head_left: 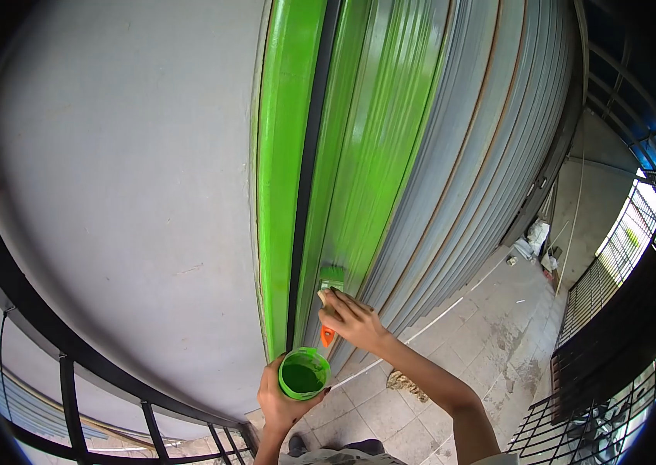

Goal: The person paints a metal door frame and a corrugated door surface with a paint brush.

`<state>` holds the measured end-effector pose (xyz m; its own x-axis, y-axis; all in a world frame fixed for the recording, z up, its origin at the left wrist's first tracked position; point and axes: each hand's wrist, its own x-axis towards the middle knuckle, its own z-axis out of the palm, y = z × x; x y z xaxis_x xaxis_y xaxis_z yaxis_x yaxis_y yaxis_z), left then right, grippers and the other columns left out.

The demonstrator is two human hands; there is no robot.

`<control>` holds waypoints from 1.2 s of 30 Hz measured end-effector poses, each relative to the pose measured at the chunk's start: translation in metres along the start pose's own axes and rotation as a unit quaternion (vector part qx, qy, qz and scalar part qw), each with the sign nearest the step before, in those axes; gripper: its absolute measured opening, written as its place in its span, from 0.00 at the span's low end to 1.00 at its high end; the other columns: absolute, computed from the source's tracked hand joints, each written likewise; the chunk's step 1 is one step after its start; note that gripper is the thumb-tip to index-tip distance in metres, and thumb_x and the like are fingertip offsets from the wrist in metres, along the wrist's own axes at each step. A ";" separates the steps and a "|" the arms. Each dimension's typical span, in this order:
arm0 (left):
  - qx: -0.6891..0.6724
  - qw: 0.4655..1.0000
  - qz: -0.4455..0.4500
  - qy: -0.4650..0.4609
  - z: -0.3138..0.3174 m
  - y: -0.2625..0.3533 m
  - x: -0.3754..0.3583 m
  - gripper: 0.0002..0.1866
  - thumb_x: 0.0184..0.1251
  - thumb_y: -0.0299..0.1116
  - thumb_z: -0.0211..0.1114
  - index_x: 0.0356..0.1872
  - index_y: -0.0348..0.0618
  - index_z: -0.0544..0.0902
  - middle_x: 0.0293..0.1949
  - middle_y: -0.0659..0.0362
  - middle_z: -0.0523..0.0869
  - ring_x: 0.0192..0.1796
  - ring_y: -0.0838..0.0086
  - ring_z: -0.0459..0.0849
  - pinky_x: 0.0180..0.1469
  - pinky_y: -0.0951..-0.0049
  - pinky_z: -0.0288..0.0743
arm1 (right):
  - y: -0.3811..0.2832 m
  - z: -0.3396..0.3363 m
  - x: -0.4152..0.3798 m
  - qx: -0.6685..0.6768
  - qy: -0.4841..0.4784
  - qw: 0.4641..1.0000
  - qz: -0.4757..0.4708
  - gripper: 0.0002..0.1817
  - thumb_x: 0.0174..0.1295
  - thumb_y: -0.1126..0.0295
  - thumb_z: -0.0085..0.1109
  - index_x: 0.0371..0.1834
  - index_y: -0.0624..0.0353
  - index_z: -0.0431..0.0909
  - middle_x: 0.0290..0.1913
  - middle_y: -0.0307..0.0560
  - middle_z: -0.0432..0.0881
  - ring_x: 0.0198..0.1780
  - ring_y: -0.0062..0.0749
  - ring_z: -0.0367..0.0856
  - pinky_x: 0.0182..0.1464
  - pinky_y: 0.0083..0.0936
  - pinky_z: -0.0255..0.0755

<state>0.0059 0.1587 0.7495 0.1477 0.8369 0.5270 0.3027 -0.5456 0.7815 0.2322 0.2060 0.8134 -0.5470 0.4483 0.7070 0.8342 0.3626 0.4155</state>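
My right hand (353, 318) is closed around a paintbrush (328, 335) with an orange handle. Green bristles point upward and touch the lower part of a ribbed metal shutter door (367, 170), where wet green paint covers the left panels. Below and to the left, my left hand (278, 399) grips a paint cup (304, 374) with green paint inside and smears along its rim. The cup's mouth faces up toward me. A bright green frame strip (285, 155) runs up beside the shutter, with a dark gap between them.
Bare grey shutter panels (483, 155) with rusty lines continue to the right. A pale wall (134, 170) fills the left. Black metal railings (72, 387) stand at lower left, and a black grille (607, 310) at right. Debris (535, 236) lies on the tiled floor (467, 349).
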 end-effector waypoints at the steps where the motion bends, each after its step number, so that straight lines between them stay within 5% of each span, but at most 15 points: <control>1: 0.000 1.000 -0.001 0.006 -0.001 -0.004 -0.001 0.48 0.28 0.45 0.87 0.57 0.37 0.75 0.46 0.51 0.84 0.45 0.58 0.87 0.48 0.63 0.82 | 0.004 0.008 -0.001 -0.009 0.004 1.000 -0.006 0.11 0.56 0.72 0.65 0.41 0.51 0.75 0.53 0.59 0.83 0.50 0.43 0.87 0.49 0.29 0.86; 7: -0.003 1.000 -0.018 0.006 -0.004 -0.003 -0.003 0.49 0.28 0.45 0.88 0.57 0.37 0.75 0.45 0.51 0.83 0.46 0.58 0.86 0.48 0.62 0.82 | 0.050 -0.027 0.069 -0.077 0.084 0.993 -0.015 0.11 0.57 0.70 0.66 0.41 0.48 0.76 0.52 0.58 0.84 0.50 0.43 0.87 0.49 0.31 0.86; 11: -0.014 1.000 -0.010 0.003 -0.005 -0.001 -0.002 0.49 0.28 0.45 0.88 0.57 0.38 0.75 0.46 0.51 0.83 0.46 0.58 0.86 0.48 0.61 0.82 | 0.028 -0.003 0.041 -0.114 0.033 0.993 -0.023 0.10 0.57 0.69 0.65 0.42 0.47 0.76 0.52 0.59 0.83 0.50 0.43 0.87 0.49 0.30 0.86; 18: -0.015 1.000 -0.011 -0.007 -0.011 0.006 -0.001 0.48 0.29 0.45 0.88 0.57 0.37 0.75 0.45 0.50 0.83 0.46 0.58 0.86 0.48 0.62 0.82 | -0.018 0.039 -0.029 0.010 -0.094 0.995 0.014 0.09 0.59 0.73 0.62 0.42 0.49 0.76 0.51 0.57 0.84 0.49 0.42 0.88 0.46 0.30 0.87; 29: -0.026 1.000 0.009 -0.005 -0.012 0.005 -0.002 0.48 0.29 0.45 0.88 0.56 0.35 0.75 0.46 0.50 0.83 0.45 0.58 0.87 0.48 0.62 0.83 | 0.049 -0.025 0.074 -0.106 0.121 0.986 0.036 0.09 0.59 0.74 0.63 0.41 0.49 0.77 0.52 0.56 0.84 0.49 0.43 0.88 0.45 0.28 0.87; 36: -0.041 0.999 -0.010 0.011 -0.016 0.009 0.001 0.48 0.29 0.44 0.88 0.56 0.34 0.74 0.46 0.50 0.84 0.46 0.58 0.87 0.49 0.63 0.82 | -0.008 0.036 -0.013 -0.045 -0.044 0.998 0.011 0.08 0.57 0.71 0.63 0.38 0.51 0.76 0.56 0.56 0.81 0.51 0.42 0.87 0.43 0.28 0.87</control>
<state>-0.0067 0.1538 0.7626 0.1226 0.8466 0.5179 0.2269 -0.5319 0.8158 0.2299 0.2266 0.7797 -0.5289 0.5272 0.6651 0.8470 0.2787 0.4526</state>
